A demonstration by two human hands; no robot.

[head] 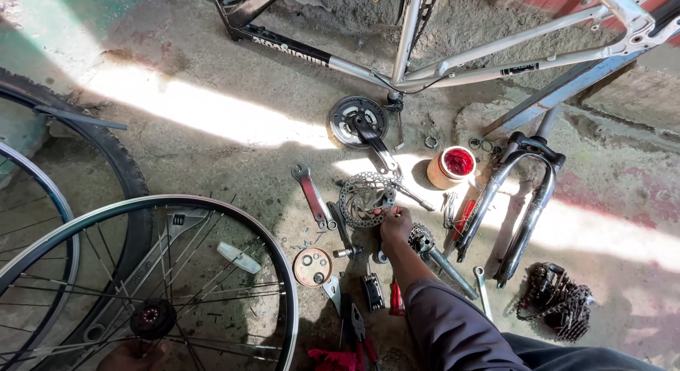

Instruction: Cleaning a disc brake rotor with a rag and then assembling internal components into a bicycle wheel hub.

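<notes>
My right hand (394,226) reaches down to the concrete floor, its fingertips pinched on the near edge of a silver brake disc (361,195). A small toothed sprocket on a metal rod (423,238) lies just right of that hand. My left hand (132,355) shows at the bottom edge behind the spokes. It grips a spoked bicycle wheel (234,222) just below its black hub (152,318).
A crankset (359,121), a tub of red grease (453,165), a suspension fork (520,201), a red-handled wrench (312,194), a round tin (312,266), pliers (358,328) and a cassette with chain (556,300) lie about. A silver frame (496,59) stands behind, a tyre (113,148) at left.
</notes>
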